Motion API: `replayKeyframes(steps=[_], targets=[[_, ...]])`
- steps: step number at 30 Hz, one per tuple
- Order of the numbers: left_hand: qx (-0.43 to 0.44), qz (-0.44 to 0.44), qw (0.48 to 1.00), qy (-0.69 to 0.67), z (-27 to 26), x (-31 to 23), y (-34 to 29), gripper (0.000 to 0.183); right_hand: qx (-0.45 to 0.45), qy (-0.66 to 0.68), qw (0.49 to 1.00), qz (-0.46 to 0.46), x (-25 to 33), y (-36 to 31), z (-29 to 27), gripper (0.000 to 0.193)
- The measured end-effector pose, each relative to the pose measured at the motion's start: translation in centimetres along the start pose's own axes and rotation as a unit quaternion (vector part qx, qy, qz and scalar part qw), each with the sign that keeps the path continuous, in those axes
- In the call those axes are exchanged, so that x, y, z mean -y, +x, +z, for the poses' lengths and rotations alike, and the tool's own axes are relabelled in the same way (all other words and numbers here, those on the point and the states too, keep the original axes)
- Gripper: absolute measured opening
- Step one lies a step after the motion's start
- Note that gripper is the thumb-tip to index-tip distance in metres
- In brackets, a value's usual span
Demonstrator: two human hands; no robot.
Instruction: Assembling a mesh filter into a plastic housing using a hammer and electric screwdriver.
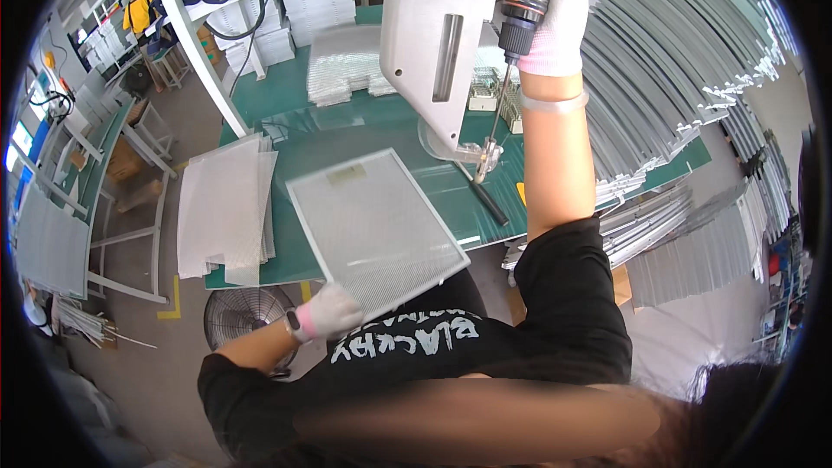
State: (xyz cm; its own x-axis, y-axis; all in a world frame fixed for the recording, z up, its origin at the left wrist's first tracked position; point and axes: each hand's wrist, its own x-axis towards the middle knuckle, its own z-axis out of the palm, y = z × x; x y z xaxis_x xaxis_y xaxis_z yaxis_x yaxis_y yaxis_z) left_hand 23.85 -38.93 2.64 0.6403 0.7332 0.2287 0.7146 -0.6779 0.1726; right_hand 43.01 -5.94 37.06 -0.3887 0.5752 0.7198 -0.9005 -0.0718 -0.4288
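The left hand (334, 312) is closed on the near corner of a framed mesh panel (373, 230) slanting over the worktop's (291, 238) front edge. The right hand (565, 13) seems wrapped round a power screwdriver (524, 7), apart from the panel. The frame looks largely assembled; remaining screws can't be told.

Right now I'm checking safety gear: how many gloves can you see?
2: one glove on the left hand, at the panel's near corner; one on the right hand, raised beside the driver. Any on the distant person cannot be made out.
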Motion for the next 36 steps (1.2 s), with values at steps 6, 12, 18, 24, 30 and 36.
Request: replayKeyframes(steps=[6, 12, 18, 24, 30, 36], targets=[[0.061, -0.058, 0.992, 0.096, 2.2, -0.5, -0.9, 0.031, 0.035, 0.002, 0.992, -0.119, -0.7, -0.5, 1.4, 0.029], [-0.286, -0.339, 0.843, 0.304, -6.5, 4.6, 10.4, 0.044, -0.096, -0.097, 0.970, -0.201, -1.2, -0.5, 1.8, 0.031], [-0.217, -0.322, 0.917, 0.090, -5.3, 1.5, 13.9, 0.021, -0.061, -0.082, 0.994, 0.049, -2.1, -5.6, 2.6, 0.029], [-0.275, -0.294, 0.910, 0.098, -5.6, -3.3, 13.5, 0.025, -0.026, -0.100, 0.993, 0.059, -4.8, -11.4, 0.4, 0.034], [-0.289, -0.286, 0.910, 0.084, -5.4, -4.0, 13.9, 0.027, -0.032, -0.102, 0.993, 0.054, -5.7, -14.0, 0.5, 0.043], [-0.300, -0.274, 0.910, 0.078, -4.7, -4.0, 13.9, 0.024, -0.042, -0.109, 0.992, 0.055, -5.4, -14.2, 0.7, 0.043]])
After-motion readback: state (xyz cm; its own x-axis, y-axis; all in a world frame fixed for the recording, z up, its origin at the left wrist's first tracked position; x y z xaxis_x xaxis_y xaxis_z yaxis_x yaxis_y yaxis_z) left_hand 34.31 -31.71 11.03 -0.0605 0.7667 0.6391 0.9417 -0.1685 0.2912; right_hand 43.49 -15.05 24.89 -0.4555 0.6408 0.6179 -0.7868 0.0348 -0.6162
